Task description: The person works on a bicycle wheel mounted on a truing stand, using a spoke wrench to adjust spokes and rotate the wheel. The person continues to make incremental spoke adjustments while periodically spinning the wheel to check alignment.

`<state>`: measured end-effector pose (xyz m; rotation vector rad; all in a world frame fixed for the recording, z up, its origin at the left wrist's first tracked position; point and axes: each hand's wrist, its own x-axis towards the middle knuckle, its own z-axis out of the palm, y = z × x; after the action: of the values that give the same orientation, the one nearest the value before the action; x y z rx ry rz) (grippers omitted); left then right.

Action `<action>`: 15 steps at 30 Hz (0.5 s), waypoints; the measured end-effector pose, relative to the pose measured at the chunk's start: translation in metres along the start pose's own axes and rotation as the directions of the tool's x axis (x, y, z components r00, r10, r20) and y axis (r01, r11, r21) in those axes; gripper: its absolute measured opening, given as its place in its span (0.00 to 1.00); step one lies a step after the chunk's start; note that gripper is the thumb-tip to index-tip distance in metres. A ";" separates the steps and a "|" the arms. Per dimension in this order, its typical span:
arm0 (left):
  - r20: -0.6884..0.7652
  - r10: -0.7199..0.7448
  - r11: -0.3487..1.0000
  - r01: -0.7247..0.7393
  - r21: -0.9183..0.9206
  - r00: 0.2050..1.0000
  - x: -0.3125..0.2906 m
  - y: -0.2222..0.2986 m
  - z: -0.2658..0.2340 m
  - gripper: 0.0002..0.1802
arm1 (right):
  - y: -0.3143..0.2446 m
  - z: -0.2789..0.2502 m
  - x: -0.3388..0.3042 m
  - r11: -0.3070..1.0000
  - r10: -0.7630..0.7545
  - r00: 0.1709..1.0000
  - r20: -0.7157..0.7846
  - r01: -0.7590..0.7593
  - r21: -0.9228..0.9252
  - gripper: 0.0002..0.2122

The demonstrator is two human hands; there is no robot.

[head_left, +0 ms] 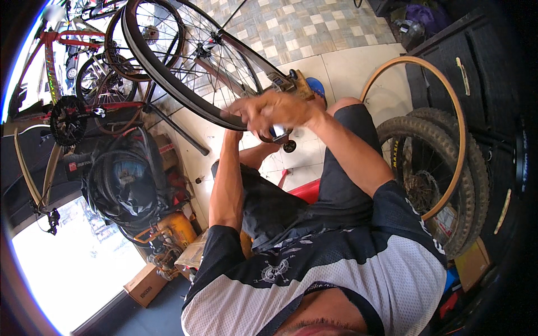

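Note:
A spoked bicycle wheel with a dark rim (147,68) and a dark hub (203,50) stands tilted in front of me, next to a metal wheel stand (291,84). My left forearm reaches up to the near lower part of the rim. There my left hand (233,133) is mostly hidden behind the rim and my other hand, so its fingers cannot be made out. Across the rim's near end comes my right hand (280,111), curled and smeared by motion. Whether it holds anything does not show. Just below it sits a small black round knob (290,146).
Bicycles with a red frame (47,61) crowd the far left. Below them are a black bag (120,176) and a yellow machine (174,232). To my right, a tan hoop (460,126) and knobby tyres (471,185) lean by dark cabinets (485,67).

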<state>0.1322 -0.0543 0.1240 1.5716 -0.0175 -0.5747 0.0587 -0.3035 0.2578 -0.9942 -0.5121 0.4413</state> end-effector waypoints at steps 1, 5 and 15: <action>-0.009 0.047 0.993 -0.045 0.108 0.999 -0.002 -0.002 0.001 0.17 | -0.001 -0.011 -0.001 0.990 -0.114 0.987 -0.116 0.122 0.068 0.07; -0.071 -0.104 0.994 0.100 -0.052 0.992 0.000 -0.001 0.010 0.17 | 0.007 -0.077 -0.001 0.894 -0.259 0.591 -0.764 0.446 0.042 0.12; -0.073 -0.114 0.988 0.105 -0.112 0.991 0.000 0.000 0.011 0.17 | 0.010 -0.145 -0.050 0.947 -0.118 -0.037 -0.992 0.296 -0.124 0.16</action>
<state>0.1279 -0.0640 0.1242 1.4957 0.1587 -0.5890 0.1038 -0.4244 0.1744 -0.8176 0.7661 -0.6313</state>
